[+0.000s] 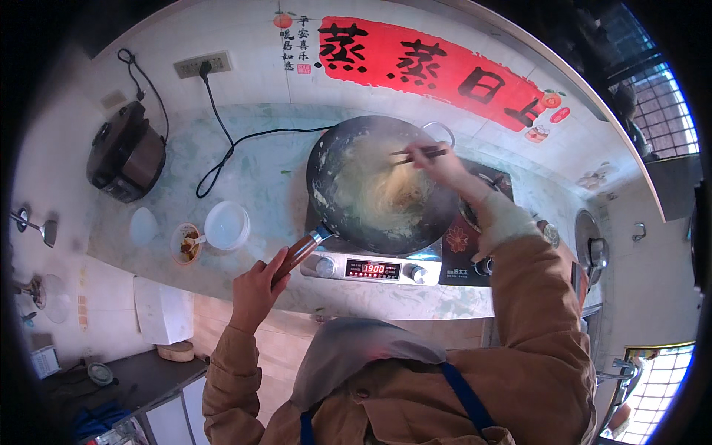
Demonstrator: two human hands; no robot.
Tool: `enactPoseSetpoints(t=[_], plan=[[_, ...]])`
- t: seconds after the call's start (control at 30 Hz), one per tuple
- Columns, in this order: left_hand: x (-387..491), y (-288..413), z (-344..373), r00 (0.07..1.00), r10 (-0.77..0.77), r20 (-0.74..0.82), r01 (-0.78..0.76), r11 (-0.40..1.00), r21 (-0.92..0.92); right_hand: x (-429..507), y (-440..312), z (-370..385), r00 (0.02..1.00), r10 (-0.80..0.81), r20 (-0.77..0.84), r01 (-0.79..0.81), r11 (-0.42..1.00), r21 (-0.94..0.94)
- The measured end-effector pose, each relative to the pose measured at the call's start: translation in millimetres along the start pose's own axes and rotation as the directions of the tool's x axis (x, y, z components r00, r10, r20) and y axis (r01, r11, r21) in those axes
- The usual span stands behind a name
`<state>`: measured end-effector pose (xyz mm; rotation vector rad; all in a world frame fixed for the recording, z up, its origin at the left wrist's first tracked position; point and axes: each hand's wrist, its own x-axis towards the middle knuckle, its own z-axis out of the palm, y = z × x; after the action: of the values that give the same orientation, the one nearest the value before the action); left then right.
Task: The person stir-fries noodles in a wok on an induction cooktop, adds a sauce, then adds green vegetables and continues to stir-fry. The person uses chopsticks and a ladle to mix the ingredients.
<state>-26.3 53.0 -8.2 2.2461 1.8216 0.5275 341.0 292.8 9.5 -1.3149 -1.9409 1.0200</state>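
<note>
A black wok [334, 194] stands on an induction cooker [339, 267] with a lit display. Around its wooden handle [303, 253] my left hand [258, 289] is closed, at the lower left. My right hand [431, 161] grips a pair of dark chopsticks [401, 158] over the wok's right half. Below their tips lie pale noodles [409, 189] in cloudy liquid, partly blurred by steam. Whitish residue clings to the wok's inner wall.
Left of the wok are a white plastic bowl [227, 225], a small bowl of brown sauce with a spoon [186, 253], a rice cooker [128, 153] and a looped black cord [228, 153]. A gas hob [461, 261] adjoins on the right.
</note>
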Motion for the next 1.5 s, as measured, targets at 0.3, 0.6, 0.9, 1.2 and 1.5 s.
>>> enactPoseSetpoints(t=[0.3,0.6,0.9,1.2,1.5], plan=[[-4.5,-2.5,4.8,0.999,0.001,-0.042,0.0,1.0,0.017,-58.1,-30.6,53.2,0.984,0.172,0.038,-0.174,0.923,0.342],[-6.3,-3.4,1.3,1.0,-0.024,-0.02,0.024,0.999,0.03,-9.8,-37.2,-68.4,0.951,0.197,-0.24,-0.145,0.965,0.217],[-0.7,-0.9,0.6,1.0,-0.01,-0.009,0.011,0.999,0.042,-11.2,111.0,-15.6,0.752,0.495,-0.436,-0.22,0.811,0.542],[-1.6,2.2,0.1,0.999,-0.036,0.006,0.036,0.999,0.012,-15.1,-47.9,34.6,0.981,0.022,-0.192,0.066,0.897,0.436],[-1.4,2.0,0.8,1.0,-0.023,-0.012,0.023,1.0,0.013,-61.1,28.1,-45.1,0.812,0.443,-0.379,-0.326,0.884,0.335]])
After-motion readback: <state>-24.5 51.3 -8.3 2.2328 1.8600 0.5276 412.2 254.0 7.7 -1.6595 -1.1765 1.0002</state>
